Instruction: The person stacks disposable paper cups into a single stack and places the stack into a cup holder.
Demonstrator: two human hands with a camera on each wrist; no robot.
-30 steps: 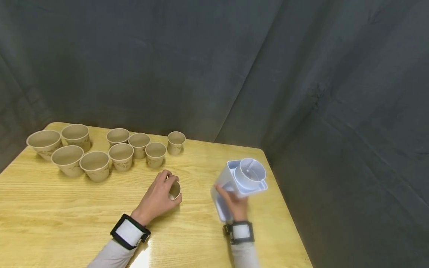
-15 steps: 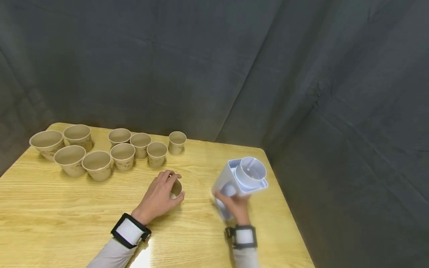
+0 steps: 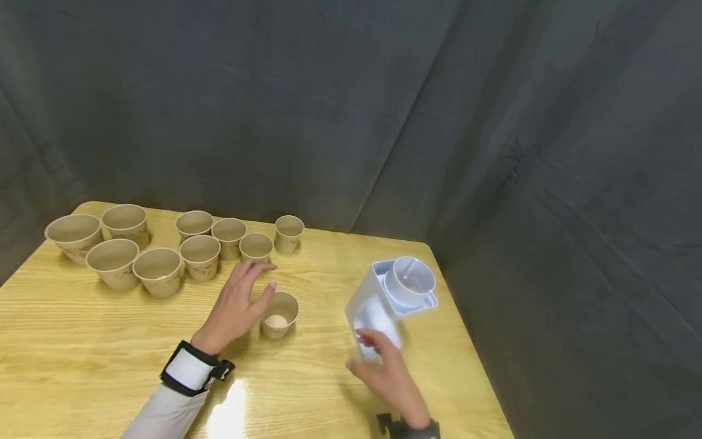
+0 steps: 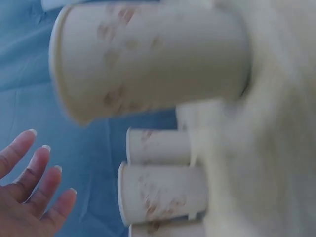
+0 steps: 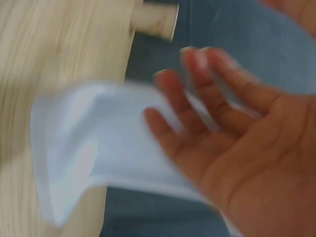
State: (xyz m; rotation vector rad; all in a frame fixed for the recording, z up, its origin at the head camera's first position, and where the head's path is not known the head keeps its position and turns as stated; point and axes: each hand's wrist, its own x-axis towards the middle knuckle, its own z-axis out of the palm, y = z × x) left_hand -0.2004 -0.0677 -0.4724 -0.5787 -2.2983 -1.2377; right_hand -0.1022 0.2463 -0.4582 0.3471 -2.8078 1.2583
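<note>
Dark grey cloth hangs behind a pale wooden tabletop (image 3: 109, 341) that we see from above. Our left hand (image 3: 237, 303) lies with relaxed, spread fingers beside a small paper cup (image 3: 279, 314), apart from it or barely touching; the cup stands upright near the middle of the tabletop with something pale in its bottom. Our right hand (image 3: 390, 375) is also slack and empty, fingers straight, just at 6 o'clock of a white plastic dispenser (image 3: 392, 294) that stands near the right edge; whether the fingertips touch it we cannot tell.

We judge the cup light, thin-walled and easily crushed or tipped, so it is best taken round the middle of its wall with gentle pressure. The dispenser looks stiff and smooth, bulkier and likely top-heavy, so a hold low on its body would suit.

At 10 o'clock of the cup stand four more small cups (image 3: 256, 245), and beyond them, toward 9 o'clock, five wider paper bowls (image 3: 113, 261). The nearest small cup sits close to our left fingertips and could be knocked.
</note>
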